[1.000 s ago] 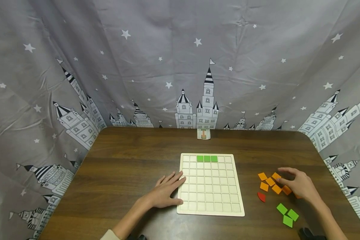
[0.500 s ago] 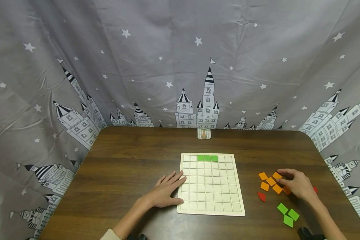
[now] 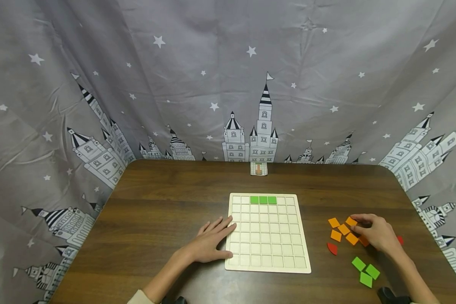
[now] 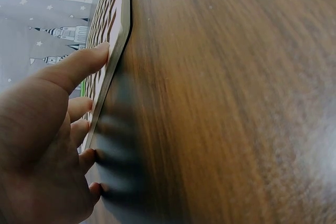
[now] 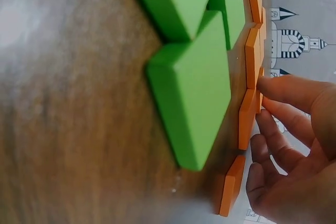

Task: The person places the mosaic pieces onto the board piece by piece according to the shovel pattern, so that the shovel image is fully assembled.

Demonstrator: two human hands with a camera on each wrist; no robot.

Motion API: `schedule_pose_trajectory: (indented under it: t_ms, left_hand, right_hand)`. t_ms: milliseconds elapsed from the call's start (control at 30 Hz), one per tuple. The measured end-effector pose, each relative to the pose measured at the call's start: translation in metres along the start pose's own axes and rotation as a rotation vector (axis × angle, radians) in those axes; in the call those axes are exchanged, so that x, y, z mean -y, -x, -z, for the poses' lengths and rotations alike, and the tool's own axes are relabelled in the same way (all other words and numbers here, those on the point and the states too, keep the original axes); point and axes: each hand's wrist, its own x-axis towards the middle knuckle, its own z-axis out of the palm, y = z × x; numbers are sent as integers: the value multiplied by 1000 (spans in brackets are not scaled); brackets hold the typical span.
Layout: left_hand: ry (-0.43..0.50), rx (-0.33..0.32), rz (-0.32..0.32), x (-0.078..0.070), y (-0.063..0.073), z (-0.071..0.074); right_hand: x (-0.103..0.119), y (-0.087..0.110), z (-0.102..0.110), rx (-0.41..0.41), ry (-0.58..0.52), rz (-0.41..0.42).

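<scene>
In the head view a pale board [image 3: 266, 236] with a grid of recessed squares lies on the table; several green squares [image 3: 263, 200] sit side by side in its top row. My left hand [image 3: 207, 246] rests at the board's left edge with fingers spread, and the left wrist view has the thumb [image 4: 92, 64] touching the rim. My right hand [image 3: 378, 234] pinches an orange square tile [image 3: 350, 221] between thumb and index finger, low among several other orange tiles [image 3: 343, 229]. Its remaining fingers are loosely bent, and its palm partly covers an orange tile beneath.
Loose green tiles [image 3: 366, 279] lie in front of the right hand. A red quarter-round piece [image 3: 332, 248] is left of them, and another red piece [image 3: 400, 240] shows beyond the right wrist. A small pattern card [image 3: 259, 169] stands at the table's back edge, before the grey castle-print curtain [image 3: 190, 63].
The right hand has shifted slightly left and its fingers have closed in on the orange tile; a red piece beyond its wrist has come into view. The left hand stays put.
</scene>
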Motion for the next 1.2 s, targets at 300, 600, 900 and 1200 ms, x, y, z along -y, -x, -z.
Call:
schedule_pose_trajectory:
  t_ms: [300, 600, 900, 1200]
  left_hand:
    - [-2, 1, -4, 1, 0, -1]
    - [-2, 0, -3, 1, 0, -1]
    - [-6, -2, -5, 0, 0, -1]
    - [-10, -4, -1, 1, 0, -1]
  right_hand:
    - [0, 0, 0, -8, 6, -17]
    - [15, -2, -1, -11, -23, 71]
    - [45, -10, -8, -35, -31, 192]
    - [76, -19, -18, -31, -60, 220]
